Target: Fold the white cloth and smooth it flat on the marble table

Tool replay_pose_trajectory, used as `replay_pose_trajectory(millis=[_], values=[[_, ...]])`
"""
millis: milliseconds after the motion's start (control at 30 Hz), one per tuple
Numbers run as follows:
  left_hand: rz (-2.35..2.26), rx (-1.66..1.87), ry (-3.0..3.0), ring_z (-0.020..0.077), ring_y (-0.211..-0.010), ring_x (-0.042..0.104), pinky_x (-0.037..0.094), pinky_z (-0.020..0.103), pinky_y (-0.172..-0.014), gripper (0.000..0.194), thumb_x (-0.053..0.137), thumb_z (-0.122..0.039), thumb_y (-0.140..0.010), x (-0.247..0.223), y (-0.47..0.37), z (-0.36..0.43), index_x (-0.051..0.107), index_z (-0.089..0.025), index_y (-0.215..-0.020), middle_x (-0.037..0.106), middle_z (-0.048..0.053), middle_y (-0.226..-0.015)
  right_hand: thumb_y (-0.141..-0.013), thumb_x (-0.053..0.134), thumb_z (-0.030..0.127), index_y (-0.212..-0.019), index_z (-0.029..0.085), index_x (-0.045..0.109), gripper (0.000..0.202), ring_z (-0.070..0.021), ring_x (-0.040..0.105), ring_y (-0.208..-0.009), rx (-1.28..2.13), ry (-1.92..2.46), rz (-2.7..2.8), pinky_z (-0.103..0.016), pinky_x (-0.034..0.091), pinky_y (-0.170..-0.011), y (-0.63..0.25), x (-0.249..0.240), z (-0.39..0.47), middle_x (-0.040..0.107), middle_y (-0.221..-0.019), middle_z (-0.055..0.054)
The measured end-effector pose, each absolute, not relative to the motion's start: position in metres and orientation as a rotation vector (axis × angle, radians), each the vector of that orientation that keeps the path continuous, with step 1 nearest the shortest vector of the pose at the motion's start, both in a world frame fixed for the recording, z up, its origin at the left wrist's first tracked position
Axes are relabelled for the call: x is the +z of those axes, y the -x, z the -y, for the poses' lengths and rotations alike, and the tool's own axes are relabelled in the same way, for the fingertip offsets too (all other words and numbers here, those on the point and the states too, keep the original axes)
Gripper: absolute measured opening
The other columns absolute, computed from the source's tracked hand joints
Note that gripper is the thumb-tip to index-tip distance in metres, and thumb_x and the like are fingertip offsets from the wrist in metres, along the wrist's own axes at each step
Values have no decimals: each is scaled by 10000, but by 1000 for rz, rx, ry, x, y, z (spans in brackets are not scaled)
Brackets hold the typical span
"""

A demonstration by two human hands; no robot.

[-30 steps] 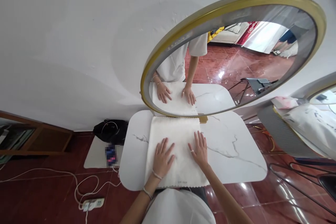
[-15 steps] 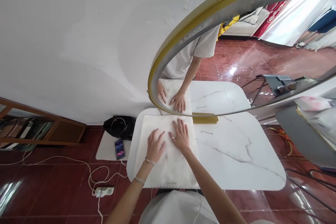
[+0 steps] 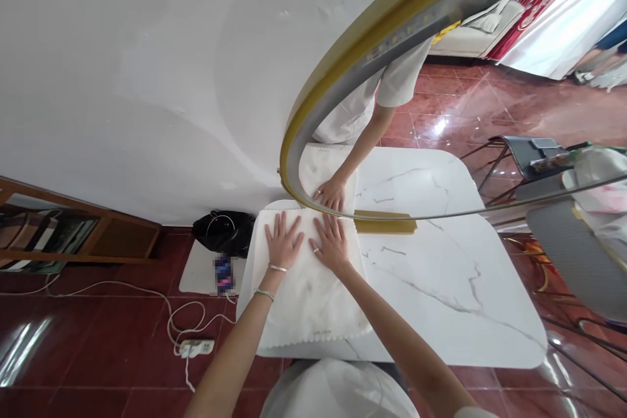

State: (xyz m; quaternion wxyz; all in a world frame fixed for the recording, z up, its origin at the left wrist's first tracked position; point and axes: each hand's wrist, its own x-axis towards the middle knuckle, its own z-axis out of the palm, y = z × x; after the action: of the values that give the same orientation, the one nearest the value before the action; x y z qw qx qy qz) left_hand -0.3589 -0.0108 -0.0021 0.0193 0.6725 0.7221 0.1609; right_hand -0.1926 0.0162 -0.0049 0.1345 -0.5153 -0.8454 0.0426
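Note:
A white cloth with a scalloped edge lies spread over the left part of a white marble-patterned table. My left hand rests flat on its upper left area, fingers spread, with two bracelets on the wrist. My right hand, wearing a ring, lies flat near the cloth's upper right edge, fingers stretched toward the mirror. Neither hand grips anything. Soft wrinkles and a faint grey mark show in the cloth below the hands.
A large round mirror with a gold rim stands against the wall at the table's back edge, reflecting an arm and the room. On the left are a black bag, a power strip with cables, and a wooden shelf. A grey chair stands at right.
My left hand has slid up and left, its fingers spreading wider. My right hand has moved slightly up toward the mirror. The cloth's front edge now sits tilted, and the view has shifted a little.

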Motion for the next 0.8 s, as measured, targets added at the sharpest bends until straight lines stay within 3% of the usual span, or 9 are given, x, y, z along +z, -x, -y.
replay_pose_trajectory(millis=[133,200,367,467,567,633,733,800], values=[[-2225,460,-2076,324,-1458,215,114,637,-1138,481,451,-440,-936,0,374,-23,467,-325,-1402,270,107,-1575,-975,339,403,-1460,177,393,538,-387,415,-1297,203,1730,2460,-644,267,-1039,224,1,-51,481,-1432,-159],[-2229,442,-2068,326,-1455,222,115,638,-1136,469,452,-436,-935,1,377,-40,493,-312,-1385,301,116,-1562,-971,343,393,-1383,127,491,512,-404,512,-1180,236,1796,2474,-622,347,-970,233,3,-69,570,-1318,-197],[-2241,405,-2030,319,-1420,297,137,624,-1138,426,441,-433,-937,4,380,-67,569,-289,-1317,408,129,-1501,-971,331,418,-1060,66,682,505,-383,587,-1030,284,1849,2481,-515,428,-892,242,7,-100,685,-1003,-213],[-2285,424,-1976,329,-1433,269,123,650,-1129,452,418,-445,-946,4,378,-55,528,-293,-1357,357,135,-1531,-978,322,424,-1121,88,664,500,-370,579,-1045,296,1878,2462,-506,426,-899,239,10,-94,679,-1037,-200],[-2440,497,-1839,352,-1461,184,147,654,-1123,507,396,-454,-951,2,372,-15,434,-292,-1430,236,134,-1584,-982,316,405,-1344,143,531,497,-392,487,-1196,285,1845,2442,-590,332,-993,227,10,-68,576,-1290,-194],[-2507,527,-1801,349,-1472,144,171,635,-1127,531,396,-458,-950,0,367,14,391,-296,-1456,193,120,-1599,-982,308,399,-1448,193,414,520,-409,366,-1305,223,1728,2435,-683,181,-1048,218,7,-48,461,-1429,-170],[-2526,528,-1823,344,-1475,130,172,633,-1128,536,409,-456,-945,-1,363,37,379,-308,-1460,181,105,-1604,-981,301,409,-1506,216,304,559,-417,212,-1384,107,1573,2406,-741,-11,-1045,209,1,-30,362,-1505,-151],[-2510,519,-1843,351,-1474,133,167,635,-1127,533,422,-454,-940,-1,366,33,395,-306,-1452,178,106,-1605,-981,301,407,-1507,216,300,560,-423,233,-1367,104,1590,2388,-752,-12,-1032,211,0,-32,385,-1487,-159]])
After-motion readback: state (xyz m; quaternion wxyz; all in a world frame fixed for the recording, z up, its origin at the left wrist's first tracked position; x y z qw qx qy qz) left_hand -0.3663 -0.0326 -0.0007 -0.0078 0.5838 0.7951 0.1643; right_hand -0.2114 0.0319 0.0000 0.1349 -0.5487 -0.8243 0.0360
